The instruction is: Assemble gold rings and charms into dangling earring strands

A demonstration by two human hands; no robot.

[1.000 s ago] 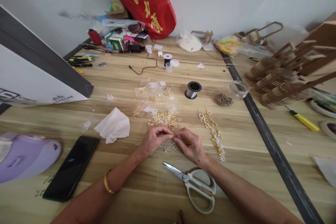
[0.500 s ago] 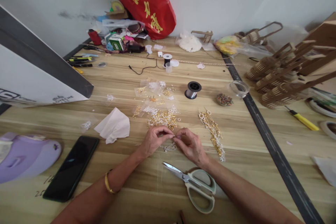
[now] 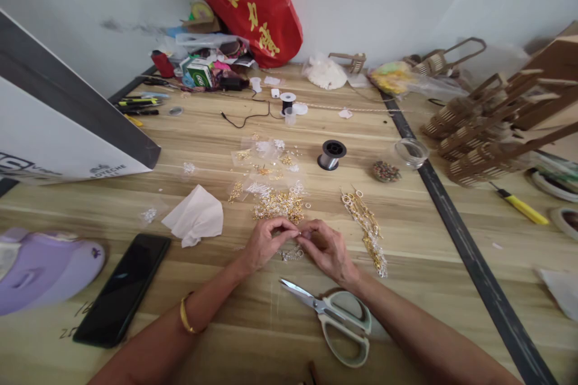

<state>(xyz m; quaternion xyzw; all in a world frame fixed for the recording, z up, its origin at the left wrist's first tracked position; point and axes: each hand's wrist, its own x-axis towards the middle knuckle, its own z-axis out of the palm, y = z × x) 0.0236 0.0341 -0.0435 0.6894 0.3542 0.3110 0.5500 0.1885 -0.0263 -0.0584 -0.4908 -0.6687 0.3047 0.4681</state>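
Note:
My left hand and my right hand meet fingertip to fingertip over the table. Both are closed in a pinch on something tiny that I cannot make out. Beneath them lies a silver chain, partly covered by the hands. Just beyond the fingers is a heap of gold and silver jewellery findings. Several gold and silver chains are laid out to the right of my right hand. Scissors with pale handles rest close to my right forearm, blades pointing left.
Small plastic bags of findings lie behind the heap, with a wire spool and a beads dish to their right. On the left are a white cloth, a phone and a large box. Woven baskets stand right.
My hands stay in the same place, with only a very slight shift of the fingers. Everything else on the table is unchanged.

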